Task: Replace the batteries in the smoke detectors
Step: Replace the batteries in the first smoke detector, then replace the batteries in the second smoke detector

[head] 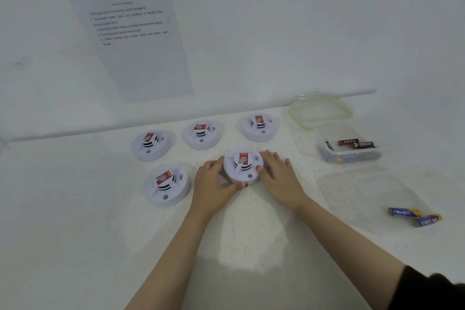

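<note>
Left hand curls round the left rim of the detector, mid-worktop, thumb at its front edge. Right hand lies spread against the right rim, thumb touching. Likely risk: twisted on so light a hold, it slips; far right, loose batteries could roll or get mixed up.

A white wall rises behind a white speckled worktop, with a low rounded ledge where they meet. A printed sheet hangs on the wall. Light is soft and even
</note>
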Demonstrator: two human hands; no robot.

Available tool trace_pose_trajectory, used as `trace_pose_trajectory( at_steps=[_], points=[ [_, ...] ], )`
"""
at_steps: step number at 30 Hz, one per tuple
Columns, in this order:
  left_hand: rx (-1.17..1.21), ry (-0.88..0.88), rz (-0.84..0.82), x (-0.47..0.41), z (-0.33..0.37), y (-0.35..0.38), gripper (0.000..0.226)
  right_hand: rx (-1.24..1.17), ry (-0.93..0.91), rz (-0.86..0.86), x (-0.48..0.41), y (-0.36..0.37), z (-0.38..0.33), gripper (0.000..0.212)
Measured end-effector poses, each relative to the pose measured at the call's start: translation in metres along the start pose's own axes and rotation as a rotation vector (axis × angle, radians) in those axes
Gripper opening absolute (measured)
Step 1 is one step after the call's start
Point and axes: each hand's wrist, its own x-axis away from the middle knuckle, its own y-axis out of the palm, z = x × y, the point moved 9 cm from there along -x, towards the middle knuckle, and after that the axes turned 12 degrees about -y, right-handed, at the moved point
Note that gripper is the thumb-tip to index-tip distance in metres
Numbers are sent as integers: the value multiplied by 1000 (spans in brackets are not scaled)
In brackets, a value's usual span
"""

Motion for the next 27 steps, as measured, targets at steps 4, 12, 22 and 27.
trace_pose_trajectory(
  at_steps=[4, 12, 22, 27],
  points=[
    [-68, -4, -19, 3, 8, -2, 66, 94, 12, -21, -1, 3, 7, 59],
    [-621, 4, 319, 9, -7, -78, 67, 96, 34, -25, 6, 3, 7, 47],
    [-158, -246, -53, 14, -45, -97, 104, 3, -3, 56, 6, -3, 2, 38],
    [437, -77, -201, 31, -3, -91, 81, -106, 116, 167, 15, -13, 5, 44]
  ],
)
